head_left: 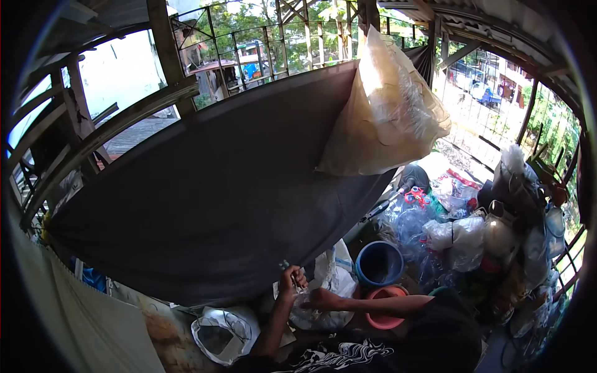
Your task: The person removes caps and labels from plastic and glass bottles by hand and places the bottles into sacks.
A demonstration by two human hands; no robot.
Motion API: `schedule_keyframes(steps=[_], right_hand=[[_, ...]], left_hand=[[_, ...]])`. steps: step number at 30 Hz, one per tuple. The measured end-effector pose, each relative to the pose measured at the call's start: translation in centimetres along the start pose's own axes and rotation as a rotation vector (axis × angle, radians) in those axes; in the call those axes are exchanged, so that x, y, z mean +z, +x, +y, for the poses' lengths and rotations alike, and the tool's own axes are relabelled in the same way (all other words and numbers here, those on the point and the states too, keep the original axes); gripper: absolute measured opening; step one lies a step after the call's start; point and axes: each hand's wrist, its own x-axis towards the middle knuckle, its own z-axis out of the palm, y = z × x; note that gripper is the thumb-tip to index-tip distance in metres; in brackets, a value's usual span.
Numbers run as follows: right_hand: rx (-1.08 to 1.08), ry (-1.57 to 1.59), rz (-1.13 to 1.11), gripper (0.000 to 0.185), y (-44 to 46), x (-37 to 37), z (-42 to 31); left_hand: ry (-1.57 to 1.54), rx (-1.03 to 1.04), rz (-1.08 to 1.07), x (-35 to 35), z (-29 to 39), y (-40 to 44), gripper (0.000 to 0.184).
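Observation:
My left hand [292, 278] is closed in a fist, and a small greyish tip of something sticks out above it. What the fist grips is too small to name. Just below and to the right, my right hand [323, 299] is closed, with its fingers at a clear plastic piece [301, 301] that lies between the two hands. Whether this is a bottle or a bag I cannot tell. Both hands are over a white sack [339, 273] holding clear plastic.
A second open white sack [214, 336] stands at left. Blue [379, 264] and red [384, 318] buckets are on the right, beside piled plastic bottles and bags [413, 227]. A dark cloth [217, 193] hangs ahead, with a filled translucent bag [388, 118] at its upper right.

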Motion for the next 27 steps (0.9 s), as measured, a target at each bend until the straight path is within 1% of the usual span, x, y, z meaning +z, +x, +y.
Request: schedule_keyframes(steps=[1, 2, 3, 4, 5, 6, 7, 9, 10, 11, 12, 13, 14, 16, 17, 19, 20, 21, 22, 23, 24, 25, 26, 27], right_hand=[[-0.129, -0.163, -0.038, 0.064, 0.3, -0.1, 0.8], [-0.133, -0.164, -0.044, 0.064, 0.6, 0.0, 1.6], [-0.157, -0.218, -0.007, 0.065, 1.1, 0.4, 2.7], [-0.175, -0.265, 0.028, 0.067, 1.7, 1.2, 4.2], [-0.205, -0.536, -0.041, 0.064, 3.2, 2.1, 6.0], [-0.244, -0.463, -0.075, 0.052, 3.9, 2.1, 7.6], [0.046, -0.273, -0.186, 0.043, 4.4, 3.1, 9.1], [-0.257, -0.648, -0.177, 0.036, 5.2, 4.2, 12.3], [-0.406, -0.702, -0.148, 0.050, 5.1, 5.0, 13.6], [-0.158, -0.435, -0.141, 0.053, 3.4, 4.4, 12.1], [0.070, -0.157, -0.070, 0.057, 1.7, 3.8, 10.2], [0.330, 0.345, -0.199, 0.061, -0.2, 2.5, 7.9], [0.314, 0.331, -0.200, 0.061, -0.9, 2.2, 7.5], [0.194, 0.633, -0.224, 0.075, -1.9, 2.9, 8.5], [0.197, 0.628, -0.222, 0.075, -1.5, 3.5, 8.9], [-0.236, 0.086, 0.133, 0.072, -0.8, 5.7, 9.1], [-0.229, 0.090, 0.126, 0.072, -0.8, 6.2, 8.9], [-0.123, 0.135, 0.091, 0.067, -0.9, 5.3, 7.0], [-0.020, 0.180, 0.058, 0.062, -1.1, 4.2, 4.7], [0.076, 0.082, 0.131, 0.059, -1.6, 3.5, 2.6], [0.075, 0.077, 0.138, 0.059, -1.4, 3.4, 2.6], [0.058, 0.058, 0.189, 0.055, -1.4, 3.4, 2.6], [0.039, 0.041, 0.238, 0.052, -1.2, 3.4, 2.5], [0.035, 0.038, 0.241, 0.052, -1.3, 3.1, 2.0]], left_hand=[[0.052, -0.057, 0.034, -0.9, -0.8, 0.6, 0.029], [0.102, -0.118, 0.070, -1.9, -1.6, 1.2, 0.029], [0.084, -0.159, 0.045, -3.4, -2.5, 2.3, 0.028], [0.085, -0.168, 0.055, -4.7, -3.4, 3.8, 0.028], [0.030, -0.191, 0.072, -6.1, -4.4, 5.2, 0.026], [-0.024, -0.213, 0.093, -7.0, -5.3, 6.1, 0.025], [-0.079, -0.216, 0.214, -7.8, -6.8, 7.0, 0.024], [-0.044, -0.182, 0.226, -11.2, -8.5, 6.1, 0.022], [-0.002, -0.141, 0.193, -11.3, -8.8, 7.5, 0.020], [0.050, -0.149, 0.188, -11.2, -7.9, 6.8, 0.021], [0.024, -0.078, 0.285, -9.5, -6.4, 4.6, 0.020], [-0.138, 0.003, 0.275, -10.6, -6.0, 4.4, 0.022], [-0.141, 0.023, 0.270, -10.3, -5.0, 4.0, 0.022], [-0.040, 0.203, 0.287, -9.7, -3.9, 2.4, 0.023], [-0.021, 0.267, 0.276, -9.4, -3.9, 2.4, 0.024], [0.009, 0.281, 0.299, -7.1, -4.5, 1.9, 0.023], [0.047, 0.306, 0.317, -5.5, -4.4, 1.7, 0.023], [0.044, 0.325, 0.324, -2.5, -3.7, 0.3, 0.023], [0.045, 0.324, 0.323, -1.1, -2.8, -0.3, 0.023], [0.058, 0.324, 0.297, 0.0, -2.0, -0.6, 0.023], [0.068, 0.326, 0.267, 0.7, -1.6, -0.7, 0.023], [0.100, 0.306, 0.190, 0.9, -1.2, -0.8, 0.023], [0.098, 0.312, 0.186, 1.0, -0.7, -0.9, 0.023], [0.132, 0.305, 0.165, 1.1, -0.4, -1.0, 0.022]])
